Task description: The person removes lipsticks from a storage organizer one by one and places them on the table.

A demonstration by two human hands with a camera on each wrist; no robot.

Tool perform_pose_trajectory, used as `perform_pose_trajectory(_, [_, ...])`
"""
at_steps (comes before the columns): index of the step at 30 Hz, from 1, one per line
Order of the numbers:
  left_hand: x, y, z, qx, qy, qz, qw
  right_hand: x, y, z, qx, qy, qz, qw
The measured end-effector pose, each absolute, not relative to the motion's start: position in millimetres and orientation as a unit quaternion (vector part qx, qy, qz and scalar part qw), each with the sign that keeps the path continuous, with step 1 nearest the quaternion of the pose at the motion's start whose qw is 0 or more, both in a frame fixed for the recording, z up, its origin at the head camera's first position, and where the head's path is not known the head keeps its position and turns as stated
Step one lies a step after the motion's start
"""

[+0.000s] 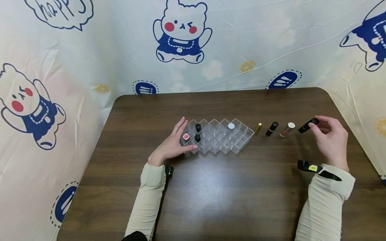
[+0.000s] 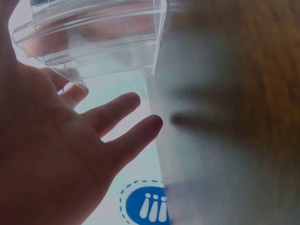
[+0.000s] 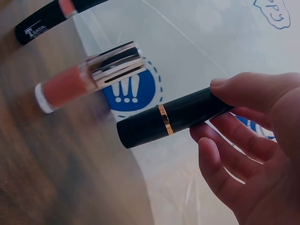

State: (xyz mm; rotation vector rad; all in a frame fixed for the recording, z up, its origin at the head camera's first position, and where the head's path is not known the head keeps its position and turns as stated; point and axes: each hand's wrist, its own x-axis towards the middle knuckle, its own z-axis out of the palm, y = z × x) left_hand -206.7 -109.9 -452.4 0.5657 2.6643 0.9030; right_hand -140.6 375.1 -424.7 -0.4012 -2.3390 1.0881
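My left hand (image 1: 171,144) rests against the left end of a clear plastic lipstick organizer (image 1: 215,137), its thumb along the front side and its fingers at the far left. In the left wrist view, the fingers (image 2: 133,140) are spread and fairly straight beside the organizer (image 2: 101,42). At the right, my right hand (image 1: 331,139) pinches a black lipstick tube (image 1: 306,126) with a gold band by its upper end, between thumb and fingers. Whether the lower end of that tube (image 3: 145,129) touches the table cannot be told.
Between organizer and right hand stand a gold tube (image 1: 258,128), a black tube (image 1: 272,129) and a lip gloss (image 1: 287,129) with reddish content. The organizer holds a few tubes at its left and a white-topped one (image 1: 231,126). A patterned curtain (image 1: 229,47) borders the table (image 1: 211,201).
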Motion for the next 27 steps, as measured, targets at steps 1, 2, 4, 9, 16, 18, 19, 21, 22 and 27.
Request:
perform_pose_trajectory(1, [-207, -110, -452, 0.195, 0.92, 0.311, 0.136, -141, 376, -427, -0.146, -0.864, 0.404, 0.263])
perform_pose_trajectory(2, [-207, -110, -452, 0.194, 0.92, 0.312, 0.136, -142, 376, -428, -0.144, -0.864, 0.404, 0.264])
perform_pose_trajectory(4, [-207, -110, -452, 0.194, 0.92, 0.312, 0.136, -143, 377, -432, -0.143, -0.864, 0.405, 0.262])
perform_pose_trajectory(9, [-206, -110, -453, 0.195, 0.92, 0.313, 0.134, -145, 376, -437, -0.147, -0.872, 0.396, 0.248])
perform_pose_trajectory(16, [-206, -110, -454, 0.197, 0.92, 0.312, 0.132, -146, 378, -443, -0.152, -0.889, 0.373, 0.219])
perform_pose_trajectory(18, [-206, -110, -454, 0.197, 0.92, 0.311, 0.133, -146, 378, -445, -0.154, -0.89, 0.371, 0.216])
perform_pose_trajectory(19, [-206, -110, -453, 0.196, 0.921, 0.31, 0.133, -147, 379, -446, -0.155, -0.89, 0.37, 0.216])
perform_pose_trajectory(21, [-206, -111, -453, 0.195, 0.921, 0.309, 0.135, -147, 379, -447, -0.156, -0.89, 0.37, 0.216])
perform_pose_trajectory(22, [-206, -111, -453, 0.195, 0.921, 0.308, 0.135, -147, 379, -448, -0.158, -0.89, 0.369, 0.217])
perform_pose_trajectory(27, [-206, -111, -453, 0.195, 0.921, 0.308, 0.137, -148, 379, -450, -0.155, -0.892, 0.369, 0.209])
